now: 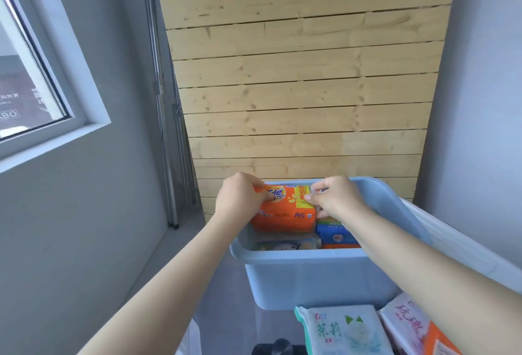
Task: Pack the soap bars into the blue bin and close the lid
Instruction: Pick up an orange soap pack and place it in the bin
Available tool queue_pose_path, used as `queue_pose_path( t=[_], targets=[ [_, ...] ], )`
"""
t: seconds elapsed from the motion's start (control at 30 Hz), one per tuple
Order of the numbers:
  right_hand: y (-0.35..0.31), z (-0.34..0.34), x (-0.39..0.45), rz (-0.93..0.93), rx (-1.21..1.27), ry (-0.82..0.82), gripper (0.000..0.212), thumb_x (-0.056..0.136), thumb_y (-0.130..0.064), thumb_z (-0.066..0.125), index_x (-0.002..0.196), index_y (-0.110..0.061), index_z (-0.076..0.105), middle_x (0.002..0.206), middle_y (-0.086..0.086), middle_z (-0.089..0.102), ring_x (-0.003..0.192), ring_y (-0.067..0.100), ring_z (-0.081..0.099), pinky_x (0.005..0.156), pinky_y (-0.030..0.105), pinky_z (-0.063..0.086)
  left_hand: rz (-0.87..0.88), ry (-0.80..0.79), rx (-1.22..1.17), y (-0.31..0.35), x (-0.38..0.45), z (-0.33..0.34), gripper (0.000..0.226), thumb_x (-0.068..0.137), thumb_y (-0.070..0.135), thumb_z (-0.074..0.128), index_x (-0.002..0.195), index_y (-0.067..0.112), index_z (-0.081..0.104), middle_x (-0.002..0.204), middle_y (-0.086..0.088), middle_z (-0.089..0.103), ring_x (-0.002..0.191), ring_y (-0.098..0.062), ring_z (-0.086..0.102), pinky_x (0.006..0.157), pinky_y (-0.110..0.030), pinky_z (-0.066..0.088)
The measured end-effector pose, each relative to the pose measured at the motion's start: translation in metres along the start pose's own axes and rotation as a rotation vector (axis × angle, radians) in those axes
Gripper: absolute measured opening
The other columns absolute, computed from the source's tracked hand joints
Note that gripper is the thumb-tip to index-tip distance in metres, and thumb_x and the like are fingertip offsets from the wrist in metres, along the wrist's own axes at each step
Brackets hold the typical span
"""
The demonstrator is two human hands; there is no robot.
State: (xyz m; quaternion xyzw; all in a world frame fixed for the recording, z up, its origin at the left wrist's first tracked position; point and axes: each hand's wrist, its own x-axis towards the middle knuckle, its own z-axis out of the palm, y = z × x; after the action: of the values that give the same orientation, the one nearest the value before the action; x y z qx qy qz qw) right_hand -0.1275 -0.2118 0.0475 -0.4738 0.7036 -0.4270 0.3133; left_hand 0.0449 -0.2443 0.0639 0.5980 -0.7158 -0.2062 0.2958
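Gripped at both ends: left hand (240,195) curled over the left end of the orange soap pack (284,212), right hand (336,199) pinching its right end, fingertips pressed to the wrapper. Held tilted at the far side of the blue bin (319,275), lower edge down inside the rim. Partly hidden under the right forearm: a blue pack (334,234) at 3 o'clock from the orange one, label unreadable. Blurred pale wrapper (285,244) at 6 o'clock in the bin, contents hard to make out. Glossy orange film with a yellow panel and small print. Smooth, matte plastic bin, rounded corners. Cut off at the bottom edge, nearer than the bin: white-and-green soap pack (344,332) and pink-lettered pack (406,326). Knotty pine slats (305,86) at 12 o'clock, behind the bin.
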Motion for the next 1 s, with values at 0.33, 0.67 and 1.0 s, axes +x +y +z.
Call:
queue_pose_path(
  t=[0.33,0.67,1.0],
  targets=[
    [0.009,0.004,0.003,-0.13,-0.443,-0.191,0.051,0.09,-0.031,0.057,0.137,-0.019,0.045,0.136,0.007,0.056,0.124,0.023,0.05,0.095,0.025,0.038,0.143,-0.104,0.717,-0.004,0.003,0.015,0.05,0.087,0.065,0.038,0.122,0.038,0.061,0.126,-0.005,0.046,0.121,-0.028,0.032,0.098,-0.037,0.026],
    [0.014,0.0,0.0,-0.2,-0.534,-0.168,0.048,0.091,-0.037,0.052,0.137,-0.028,0.045,0.124,0.006,0.064,0.105,0.019,0.059,0.082,0.026,0.041,-0.01,-0.174,0.409,-0.015,-0.004,0.012,0.047,0.085,0.064,0.045,0.128,0.049,0.052,0.134,-0.008,0.043,0.128,-0.03,0.032,0.101,-0.042,0.027],
    [0.026,-0.047,-0.123,-0.605,-0.317,0.172,0.013,0.082,-0.022,0.066,0.091,-0.023,0.074,0.079,-0.006,0.067,0.08,0.013,0.053,0.067,0.015,0.036,0.253,0.041,-0.078,0.019,-0.125,0.001,0.02,0.088,0.027,0.057,0.099,0.026,0.073,0.108,0.002,0.063,0.105,-0.02,0.055,0.096,-0.037,0.042]
  ],
)
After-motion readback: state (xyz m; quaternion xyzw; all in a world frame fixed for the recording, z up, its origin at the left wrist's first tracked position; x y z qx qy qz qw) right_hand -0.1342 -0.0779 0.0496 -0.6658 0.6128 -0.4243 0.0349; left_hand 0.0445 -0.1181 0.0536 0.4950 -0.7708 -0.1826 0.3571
